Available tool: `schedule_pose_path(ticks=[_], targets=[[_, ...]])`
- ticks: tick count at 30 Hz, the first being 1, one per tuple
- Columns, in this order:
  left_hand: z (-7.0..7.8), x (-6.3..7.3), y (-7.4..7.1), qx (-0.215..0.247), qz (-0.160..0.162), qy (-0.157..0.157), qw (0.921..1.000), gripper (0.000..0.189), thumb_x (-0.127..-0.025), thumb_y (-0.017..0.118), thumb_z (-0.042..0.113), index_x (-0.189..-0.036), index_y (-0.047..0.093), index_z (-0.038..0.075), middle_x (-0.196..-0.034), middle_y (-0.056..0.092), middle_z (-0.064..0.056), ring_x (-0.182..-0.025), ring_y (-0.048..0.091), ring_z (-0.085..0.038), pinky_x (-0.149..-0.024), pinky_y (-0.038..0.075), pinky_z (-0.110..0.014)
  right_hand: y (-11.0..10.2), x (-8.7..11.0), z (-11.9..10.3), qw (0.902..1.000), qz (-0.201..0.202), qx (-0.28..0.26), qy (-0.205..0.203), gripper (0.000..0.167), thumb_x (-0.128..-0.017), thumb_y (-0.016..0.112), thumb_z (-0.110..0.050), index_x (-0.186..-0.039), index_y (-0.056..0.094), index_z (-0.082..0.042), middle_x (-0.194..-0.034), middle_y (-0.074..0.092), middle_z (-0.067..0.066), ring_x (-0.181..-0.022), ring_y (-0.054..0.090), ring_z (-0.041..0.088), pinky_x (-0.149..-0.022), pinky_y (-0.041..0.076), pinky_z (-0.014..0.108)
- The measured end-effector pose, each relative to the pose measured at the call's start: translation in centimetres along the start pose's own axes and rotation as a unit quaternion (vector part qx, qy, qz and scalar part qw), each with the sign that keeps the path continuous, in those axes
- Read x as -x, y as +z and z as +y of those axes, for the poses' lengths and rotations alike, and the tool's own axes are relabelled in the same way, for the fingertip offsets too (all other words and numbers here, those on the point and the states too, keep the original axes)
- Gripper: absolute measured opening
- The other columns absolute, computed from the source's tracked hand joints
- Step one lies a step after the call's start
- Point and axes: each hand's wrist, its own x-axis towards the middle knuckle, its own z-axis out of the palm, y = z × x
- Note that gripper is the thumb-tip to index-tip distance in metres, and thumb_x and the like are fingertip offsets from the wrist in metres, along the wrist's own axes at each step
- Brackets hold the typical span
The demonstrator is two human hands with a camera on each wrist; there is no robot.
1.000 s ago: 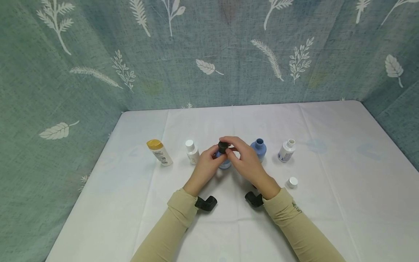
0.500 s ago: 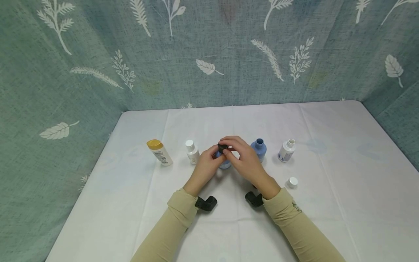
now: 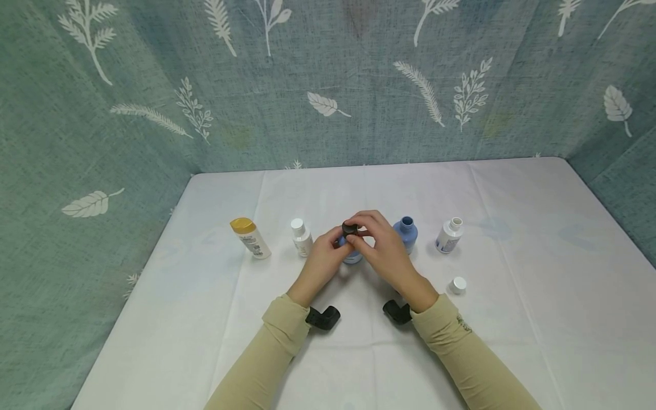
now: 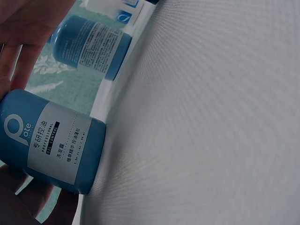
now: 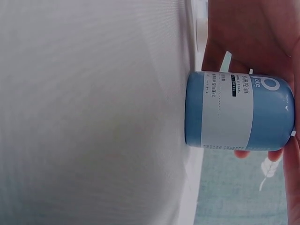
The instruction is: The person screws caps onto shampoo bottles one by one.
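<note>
A small blue shampoo bottle (image 3: 352, 258) stands upright on the white table between both hands. My left hand (image 3: 319, 259) holds it around its upper part from the left. At its top, my right hand (image 3: 385, 250) pinches a black cap (image 3: 349, 229) between thumb and fingers. The front label of this shampoo bottle (image 4: 58, 140) faces me in the left wrist view. Its base touches the cloth in the right wrist view, where the neck and cap are hidden. Just right of the hands stands a second blue bottle (image 3: 406, 232), its neck uncapped.
A white bottle (image 3: 449, 236) without a cap stands farther right, with a white cap (image 3: 458, 285) lying in front of it. To the left are a white-capped bottle (image 3: 301, 236) and a cream bottle with a yellow cap (image 3: 250, 238). A patterned green curtain (image 3: 328, 80) hangs behind.
The right thumb and fingers have shifted slightly around the black cap. The left hand and the bottle have stayed in place.
</note>
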Motion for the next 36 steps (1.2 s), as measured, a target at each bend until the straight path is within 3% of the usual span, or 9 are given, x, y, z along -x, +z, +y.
schedule_pose_path(ticks=[7, 10, 13, 17, 36], targets=[[0.0, 0.0, -0.1, 0.014, -0.009, 0.005, 0.9998, 0.024, -0.084, 0.061, 0.026, -0.107, 0.063, 0.023, -0.104, 0.062, 0.006, -0.099, 0.054, -0.009, -0.083, 0.044, -0.033, -0.1, 0.0, 0.0, 1.0, 0.007, 0.002, -0.002, 0.023, -0.085, 0.061, -0.022, -0.107, 0.059, -0.015, -0.112, 0.049, -0.004, -0.099, 0.049, 0.01, -0.075, 0.046, 0.025], [1.3, 0.4, -0.4, 0.012, -0.013, 0.003, 0.9998, 0.026, -0.085, 0.06, 0.022, -0.109, 0.063, 0.015, -0.106, 0.062, 0.001, -0.101, 0.054, -0.013, -0.084, 0.044, -0.034, 0.0, 0.0, 0.2, 0.9999, 0.007, -0.007, -0.005, 0.023, -0.085, 0.06, -0.022, -0.107, 0.059, -0.015, -0.113, 0.049, -0.004, -0.099, 0.049, 0.009, -0.075, 0.047, 0.024], [1.2, 0.3, -0.3, 0.008, -0.011, 0.004, 0.9999, 0.027, -0.085, 0.06, 0.022, -0.11, 0.062, 0.013, -0.106, 0.062, 0.001, -0.099, 0.055, -0.012, -0.082, 0.045, -0.034, 0.0, 0.0, 0.2, 0.9999, 0.005, -0.014, -0.007, 0.022, -0.086, 0.06, -0.021, -0.107, 0.059, -0.015, -0.114, 0.049, -0.005, -0.099, 0.049, 0.009, -0.075, 0.047, 0.024], [-0.2, -0.1, 0.0, 0.004, -0.002, 0.01, 0.9999, 0.027, -0.083, 0.061, 0.028, -0.109, 0.062, 0.02, -0.103, 0.062, 0.007, -0.096, 0.055, -0.008, -0.08, 0.046, -0.031, -0.1, 0.0, 0.1, 0.9998, 0.001, -0.021, -0.006, 0.021, -0.087, 0.059, -0.022, -0.107, 0.059, -0.015, -0.115, 0.05, -0.005, -0.099, 0.049, 0.008, -0.075, 0.046, 0.024], [-0.2, -0.1, 0.1, -0.004, 0.002, 0.003, 1.0, 0.027, -0.082, 0.062, 0.033, -0.107, 0.063, 0.023, -0.104, 0.062, 0.007, -0.096, 0.055, -0.008, -0.082, 0.045, -0.031, -0.3, 0.0, -0.1, 0.9998, 0.008, -0.014, 0.006, 0.022, -0.085, 0.061, -0.023, -0.105, 0.061, -0.015, -0.109, 0.05, -0.004, -0.094, 0.051, 0.011, -0.072, 0.048, 0.026]])
